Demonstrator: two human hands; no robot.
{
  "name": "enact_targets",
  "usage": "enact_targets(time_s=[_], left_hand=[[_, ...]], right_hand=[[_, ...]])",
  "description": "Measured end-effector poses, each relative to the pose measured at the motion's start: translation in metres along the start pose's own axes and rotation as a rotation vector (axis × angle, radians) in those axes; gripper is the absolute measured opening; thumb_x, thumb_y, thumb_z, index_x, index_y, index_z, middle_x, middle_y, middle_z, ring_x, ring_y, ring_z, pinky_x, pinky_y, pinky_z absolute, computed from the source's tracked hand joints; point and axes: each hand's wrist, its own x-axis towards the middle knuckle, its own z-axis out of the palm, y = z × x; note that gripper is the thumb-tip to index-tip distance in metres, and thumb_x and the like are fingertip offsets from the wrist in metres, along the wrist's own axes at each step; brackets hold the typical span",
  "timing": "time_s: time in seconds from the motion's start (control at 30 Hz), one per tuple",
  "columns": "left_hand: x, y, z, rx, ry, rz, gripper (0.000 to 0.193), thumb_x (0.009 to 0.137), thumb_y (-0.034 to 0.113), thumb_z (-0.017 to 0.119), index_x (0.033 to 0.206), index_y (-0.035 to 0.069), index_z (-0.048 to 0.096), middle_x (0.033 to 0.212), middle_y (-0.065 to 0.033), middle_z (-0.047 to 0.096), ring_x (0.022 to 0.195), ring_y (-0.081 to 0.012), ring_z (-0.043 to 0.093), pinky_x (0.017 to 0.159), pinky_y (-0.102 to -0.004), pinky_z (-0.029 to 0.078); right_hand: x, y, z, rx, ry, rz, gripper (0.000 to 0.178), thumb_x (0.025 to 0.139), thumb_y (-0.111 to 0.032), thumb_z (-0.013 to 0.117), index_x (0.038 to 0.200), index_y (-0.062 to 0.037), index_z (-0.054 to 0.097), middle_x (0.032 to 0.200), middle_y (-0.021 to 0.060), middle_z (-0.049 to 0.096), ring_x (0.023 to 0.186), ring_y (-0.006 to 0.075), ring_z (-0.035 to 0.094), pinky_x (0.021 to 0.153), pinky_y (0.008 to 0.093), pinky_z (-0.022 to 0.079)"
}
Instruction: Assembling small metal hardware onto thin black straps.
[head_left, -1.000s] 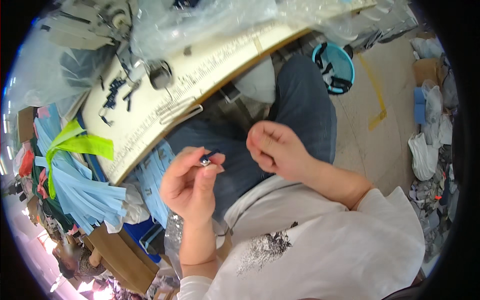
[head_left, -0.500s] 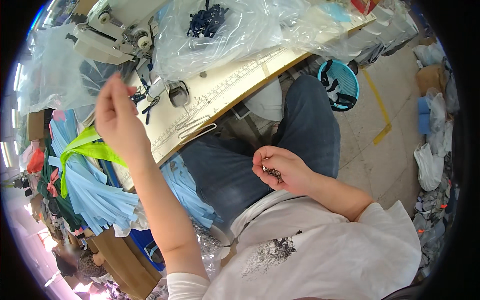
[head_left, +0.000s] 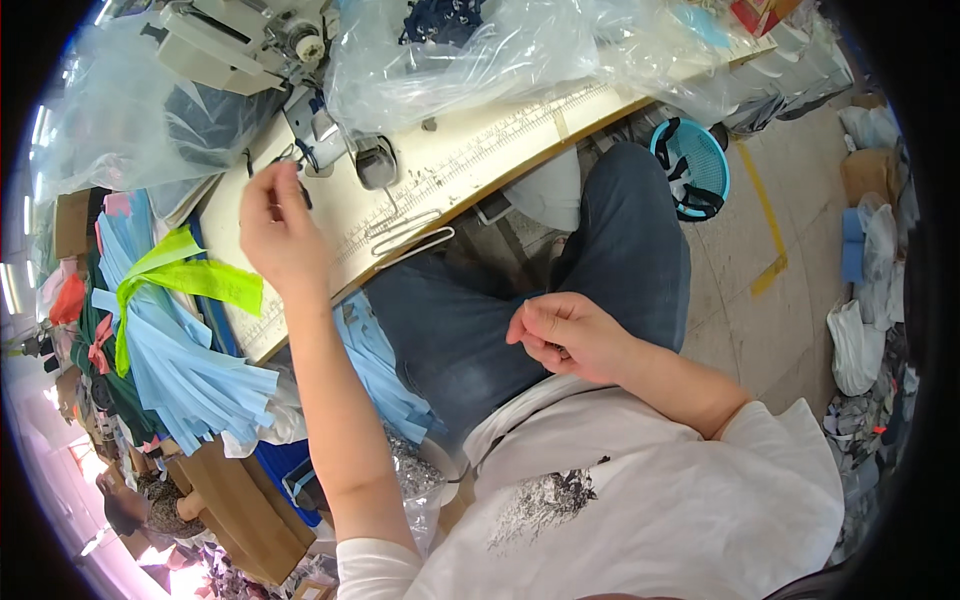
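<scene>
My left hand (head_left: 285, 235) hovers above the near left part of the sewing table (head_left: 480, 160), close to the sewing machine (head_left: 235, 45). Its fingers are curled together beside small dark navy pieces (head_left: 305, 150); whatever lies between the fingertips is hidden. Over my lap, my right hand (head_left: 575, 338) is closed around small dark metal pieces (head_left: 562, 352), of which only a sliver shows under the fingers. A clear plastic bag (head_left: 520, 60) on the table holds a heap of navy pieces (head_left: 445, 20).
Pale blue fabric strips (head_left: 190, 340) and a lime green strip (head_left: 200, 280) hang at the table's left end. Bent wire guides (head_left: 410, 238) sit by its front edge. On the floor to the right stands a turquoise basket (head_left: 700, 165); bags line the far right.
My left hand has moved right and slightly down, its fingers curling more. My right hand has turned over, covering most of the metal pieces. The whole view has shifted a little.
</scene>
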Motion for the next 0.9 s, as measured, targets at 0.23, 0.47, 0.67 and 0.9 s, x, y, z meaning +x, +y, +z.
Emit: enact_targets(time_s=[0.23, 0.47, 0.67, 0.9], left_hand=[[-0.004, 0.031, -0.035, -0.863, 0.074, -0.186, 0.031, 0.097, 0.007, 0.056, 0.124, -0.007, 0.053, 0.106, -0.0115, 0.064, 0.08, -0.0103, 0.054, 0.073, -0.0232, 0.045], [-0.034, 0.025, -0.041, -1.014, 0.076, -0.249, 0.033, 0.095, 0.004, 0.057, 0.125, -0.009, 0.051, 0.108, -0.0131, 0.063, 0.086, -0.0153, 0.059, 0.077, -0.027, 0.048], [0.008, -0.024, -0.025, -0.706, 0.124, -0.381, 0.02, 0.089, 0.011, 0.068, 0.104, -0.002, 0.069, 0.096, -0.0083, 0.07, 0.073, -0.0083, 0.056, 0.066, -0.0209, 0.044], [0.035, -0.009, -0.043, -0.729, 0.318, -0.224, 0.022, 0.094, 0.016, 0.062, 0.108, -0.001, 0.066, 0.102, -0.0088, 0.069, 0.08, -0.0084, 0.056, 0.073, -0.0222, 0.044]], right_hand=[[-0.001, -0.014, 0.013, 0.016, 0.035, 0.006, 0.029, 0.1, -0.025, 0.052, 0.108, 0.0013, 0.062, 0.076, 0.0002, 0.052, 0.055, 0.0027, 0.039, 0.042, 0.0175, 0.027], [-0.002, -0.01, 0.004, 0.016, -0.014, -0.013, 0.026, 0.099, -0.025, 0.055, 0.104, 0.0, 0.062, 0.072, -0.0013, 0.05, 0.055, 0.0018, 0.038, 0.042, 0.0178, 0.025], [-0.003, -0.008, 0.007, -0.04, -0.024, -0.017, 0.025, 0.099, -0.025, 0.055, 0.103, -0.0012, 0.061, 0.067, -0.0032, 0.047, 0.053, 0.0021, 0.035, 0.042, 0.0179, 0.023], [-0.003, -0.005, 0.001, -0.013, -0.055, -0.002, 0.026, 0.099, -0.025, 0.054, 0.109, -0.0019, 0.062, 0.071, 0.0, 0.05, 0.054, 0.003, 0.039, 0.041, 0.0175, 0.026]])
